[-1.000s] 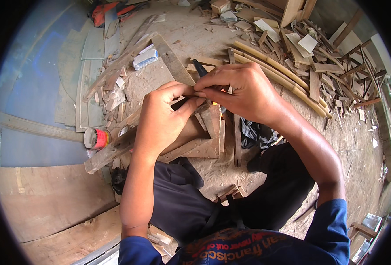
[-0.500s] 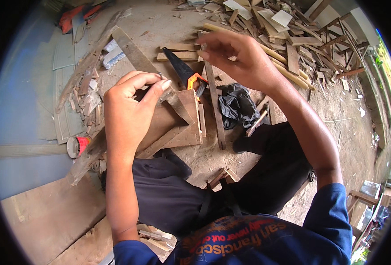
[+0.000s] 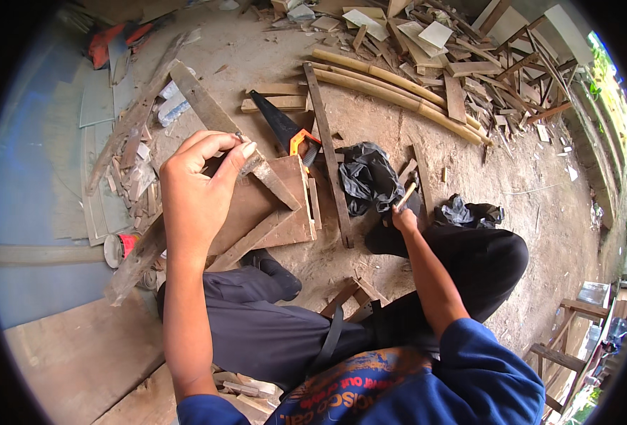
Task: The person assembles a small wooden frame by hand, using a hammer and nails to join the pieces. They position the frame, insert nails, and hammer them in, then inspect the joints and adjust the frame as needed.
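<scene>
My left hand (image 3: 199, 188) pinches a small dark nail (image 3: 240, 135) between thumb and fingers. It holds the nail against a wooden strip (image 3: 277, 185) that lies across a brown board (image 3: 257, 212). Another strip (image 3: 253, 237) meets the first at an angle near the board's right side. Low on the right, my right hand (image 3: 404, 219) is closed round the pale wooden handle of a hammer (image 3: 407, 195), whose dark head is hard to make out. A handsaw (image 3: 279, 120) with an orange and black handle lies just beyond the board.
A long narrow batten (image 3: 328, 152) lies between the board and a crumpled black plastic bag (image 3: 370, 177). Bamboo poles (image 3: 405, 95) and a heap of scrap wood (image 3: 462, 67) fill the far right. A red-labelled can (image 3: 120, 248) stands at left.
My right hand has come down from beside the far end of the batten and taken hold of the hammer. My left hand keeps its pinch on the nail.
</scene>
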